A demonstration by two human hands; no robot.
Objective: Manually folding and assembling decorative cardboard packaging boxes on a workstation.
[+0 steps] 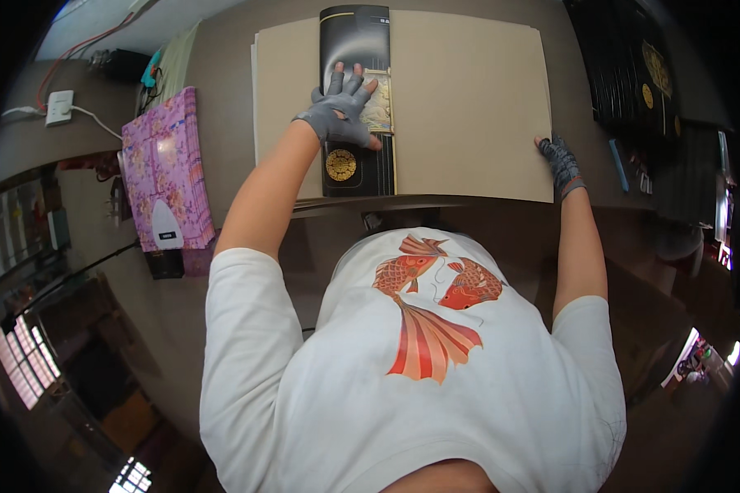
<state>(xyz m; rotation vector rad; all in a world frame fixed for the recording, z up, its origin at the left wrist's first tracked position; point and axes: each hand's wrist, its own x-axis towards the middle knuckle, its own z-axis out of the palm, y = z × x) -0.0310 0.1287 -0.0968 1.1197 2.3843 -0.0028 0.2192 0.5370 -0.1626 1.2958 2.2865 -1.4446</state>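
My left hand (345, 111), in a grey fingerless glove, lies spread on a long black printed strip (358, 41) with a gold round emblem. The strip stands lengthwise across a large tan cardboard sheet (469, 103), left of its middle. At the sheet's right edge is my right hand (562, 167), in a dark patterned glove, its thumb apart from the fingers and touching the edge. Part of its fingers is hard to make out. Another sheet's edge shows beneath the tan one at the left.
A purple flowered cloth stack (160, 164) lies at the left, with a pale iron-shaped piece (166, 222) on it. Beyond are a white power socket (59, 108) and cables. At the right stand a stack of black printed pieces (625, 74) and a blue stick-like tool (619, 164).
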